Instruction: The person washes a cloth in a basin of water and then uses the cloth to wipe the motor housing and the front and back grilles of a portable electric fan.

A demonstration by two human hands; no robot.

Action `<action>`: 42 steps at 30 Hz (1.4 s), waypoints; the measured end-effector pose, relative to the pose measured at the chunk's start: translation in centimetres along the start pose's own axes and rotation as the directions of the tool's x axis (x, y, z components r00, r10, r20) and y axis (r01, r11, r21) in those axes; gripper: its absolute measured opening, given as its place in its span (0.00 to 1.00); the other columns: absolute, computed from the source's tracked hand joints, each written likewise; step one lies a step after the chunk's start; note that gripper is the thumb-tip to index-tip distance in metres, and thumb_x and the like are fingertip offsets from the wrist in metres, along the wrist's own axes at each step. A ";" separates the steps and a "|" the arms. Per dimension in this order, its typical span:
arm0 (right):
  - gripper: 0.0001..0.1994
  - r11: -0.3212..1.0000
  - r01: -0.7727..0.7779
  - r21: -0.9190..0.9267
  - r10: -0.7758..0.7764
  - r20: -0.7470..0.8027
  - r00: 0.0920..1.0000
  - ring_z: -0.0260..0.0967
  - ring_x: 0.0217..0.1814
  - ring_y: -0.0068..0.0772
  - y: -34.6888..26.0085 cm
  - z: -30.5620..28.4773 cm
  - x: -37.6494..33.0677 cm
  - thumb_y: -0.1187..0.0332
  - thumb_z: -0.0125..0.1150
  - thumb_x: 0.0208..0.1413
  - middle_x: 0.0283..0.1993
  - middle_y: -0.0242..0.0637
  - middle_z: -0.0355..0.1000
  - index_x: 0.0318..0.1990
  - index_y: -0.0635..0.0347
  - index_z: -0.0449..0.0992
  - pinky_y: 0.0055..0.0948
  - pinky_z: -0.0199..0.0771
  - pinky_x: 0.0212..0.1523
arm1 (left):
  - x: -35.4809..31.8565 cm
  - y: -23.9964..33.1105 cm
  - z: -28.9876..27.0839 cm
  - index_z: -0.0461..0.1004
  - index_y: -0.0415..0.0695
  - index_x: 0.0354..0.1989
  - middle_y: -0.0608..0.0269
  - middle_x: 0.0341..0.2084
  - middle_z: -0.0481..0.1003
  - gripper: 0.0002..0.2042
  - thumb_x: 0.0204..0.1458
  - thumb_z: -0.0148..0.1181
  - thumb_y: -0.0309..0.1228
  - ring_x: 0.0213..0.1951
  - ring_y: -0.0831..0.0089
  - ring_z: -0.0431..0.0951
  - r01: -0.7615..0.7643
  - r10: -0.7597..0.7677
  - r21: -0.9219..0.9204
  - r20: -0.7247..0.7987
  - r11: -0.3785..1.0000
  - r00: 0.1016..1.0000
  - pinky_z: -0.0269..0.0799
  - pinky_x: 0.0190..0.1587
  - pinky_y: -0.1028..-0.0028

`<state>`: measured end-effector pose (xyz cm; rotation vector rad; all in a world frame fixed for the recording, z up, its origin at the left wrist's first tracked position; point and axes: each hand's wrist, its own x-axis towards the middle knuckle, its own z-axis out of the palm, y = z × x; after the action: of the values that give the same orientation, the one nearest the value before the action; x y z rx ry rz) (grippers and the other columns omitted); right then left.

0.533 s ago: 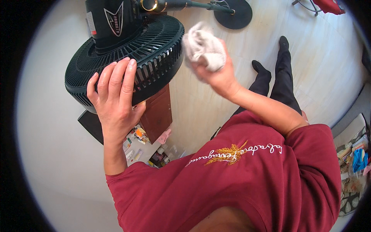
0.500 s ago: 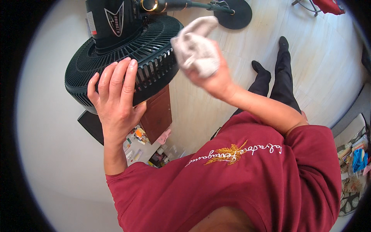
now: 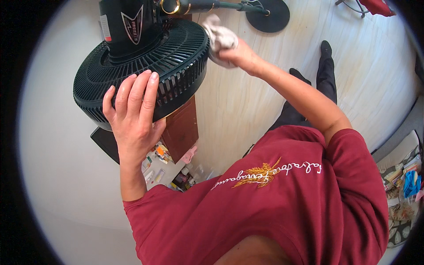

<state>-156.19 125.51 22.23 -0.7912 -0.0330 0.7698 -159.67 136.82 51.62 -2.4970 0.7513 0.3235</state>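
A dark green electric fan (image 3: 179, 55) lies tilted at the upper left, its slatted cage round the motor housing (image 3: 115, 28). My left hand (image 3: 136, 108) grips the near rim of the cage, fingers over the slats and thumb underneath. At the cage's right edge, my right hand (image 3: 240, 56) holds a crumpled whitish cloth (image 3: 221, 39) against or very close to the rim. Some of the right fingers are hidden by the cloth.
The fan's pole (image 3: 232, 6) runs right to a round dark base (image 3: 274, 17) on the pale floor. Below the fan stand a reddish-brown cabinet (image 3: 183, 132) and small clutter. A seat piled with things (image 3: 406, 190) is at the far right.
My right hand has moved the cloth up and left, from in front of the cage's right side to its right edge. My left hand stays on the rim.
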 end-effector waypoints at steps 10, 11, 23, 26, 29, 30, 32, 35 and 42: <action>0.23 0.967 -0.045 0.250 0.056 -0.035 0.998 0.72 0.41 0.24 0.4 0.4 -0.5 0.73 0.57 0.47 0.42 0.32 0.73 0.54 0.59 0.67 0.27 0.75 0.42 | -0.6 1.3 0.7 0.71 0.46 0.57 0.69 0.54 0.70 0.37 0.27 0.63 0.27 0.56 0.69 0.69 0.093 -0.093 -0.022 -0.008 0.995 0.996 0.49 0.64 0.61; 0.23 0.977 0.048 0.207 -0.033 -0.073 0.997 0.71 0.40 0.23 -1.0 1.0 -0.8 0.72 0.58 0.46 0.40 0.31 0.71 0.54 0.59 0.66 0.27 0.75 0.40 | -0.4 0.9 1.2 0.70 0.47 0.57 0.69 0.54 0.71 0.36 0.28 0.63 0.27 0.56 0.69 0.68 0.072 -0.075 -0.043 -0.071 0.996 0.995 0.49 0.63 0.61; 0.26 0.981 0.086 -0.176 -0.075 0.066 0.995 0.72 0.47 0.33 -2.1 1.1 -8.2 0.70 0.63 0.45 0.43 0.38 0.74 0.55 0.61 0.67 0.33 0.72 0.50 | -2.6 1.9 1.3 0.60 0.50 0.66 0.67 0.66 0.58 0.49 0.25 0.75 0.34 0.68 0.64 0.53 0.135 -0.140 -0.069 -0.077 0.988 0.987 0.40 0.68 0.56; 0.29 0.799 0.445 -0.406 -0.390 0.214 0.896 0.68 0.51 0.38 -3.7 3.1 -9.8 0.64 0.68 0.43 0.48 0.39 0.72 0.56 0.58 0.70 0.39 0.68 0.53 | -4.2 1.8 1.4 0.57 0.53 0.68 0.64 0.69 0.54 0.50 0.30 0.75 0.40 0.71 0.59 0.47 0.216 -0.228 -0.088 -0.168 0.972 0.959 0.37 0.69 0.53; 0.29 0.432 0.800 -0.416 -0.683 0.429 0.591 0.68 0.49 0.43 -5.3 7.7 -9.7 0.69 0.68 0.39 0.48 0.40 0.71 0.54 0.56 0.70 0.38 0.66 0.52 | -6.6 0.5 2.6 0.60 0.59 0.66 0.65 0.69 0.54 0.48 0.28 0.75 0.38 0.70 0.59 0.48 0.254 -0.290 -0.162 -0.260 0.954 0.921 0.42 0.67 0.52; 0.29 0.367 0.815 -0.448 -0.683 0.465 0.563 0.68 0.49 0.43 -5.7 9.2 -10.0 0.70 0.68 0.39 0.49 0.40 0.70 0.54 0.57 0.70 0.37 0.67 0.50 | -6.6 -0.1 3.3 0.61 0.58 0.66 0.65 0.68 0.54 0.47 0.29 0.75 0.37 0.70 0.59 0.49 0.237 -0.271 -0.148 -0.287 0.960 0.919 0.44 0.67 0.53; 0.30 0.229 0.845 -0.483 -0.696 0.526 0.489 0.68 0.46 0.43 -5.8 12.3 -9.6 0.70 0.68 0.35 0.47 0.40 0.70 0.53 0.53 0.71 0.39 0.69 0.48 | -6.6 -0.7 3.7 0.61 0.57 0.66 0.65 0.68 0.56 0.45 0.31 0.74 0.36 0.69 0.58 0.50 0.214 -0.243 -0.122 -0.327 0.969 0.913 0.48 0.66 0.54; 0.23 0.015 0.829 -0.558 -0.738 0.553 0.385 0.68 0.42 0.41 -3.4 12.5 -7.6 0.71 0.67 0.38 0.41 0.38 0.69 0.47 0.49 0.71 0.38 0.70 0.42 | -5.8 -0.3 2.9 0.62 0.54 0.65 0.68 0.66 0.59 0.42 0.33 0.72 0.33 0.68 0.62 0.54 0.212 -0.251 -0.147 -0.343 0.966 0.905 0.53 0.65 0.59; 0.19 0.533 0.034 -0.846 -0.552 -0.316 0.772 0.75 0.43 0.46 7.4 -4.8 -3.5 0.67 0.71 0.42 0.42 0.42 0.76 0.44 0.57 0.75 0.37 0.75 0.46 | -6.4 -0.9 2.8 0.62 0.52 0.65 0.64 0.66 0.59 0.44 0.32 0.71 0.30 0.69 0.61 0.54 0.193 -0.230 -0.143 -0.317 0.971 0.920 0.51 0.67 0.60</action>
<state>-161.80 123.61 14.80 -1.8426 0.0024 0.0841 -164.57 141.81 51.95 -2.7435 0.5910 -0.1435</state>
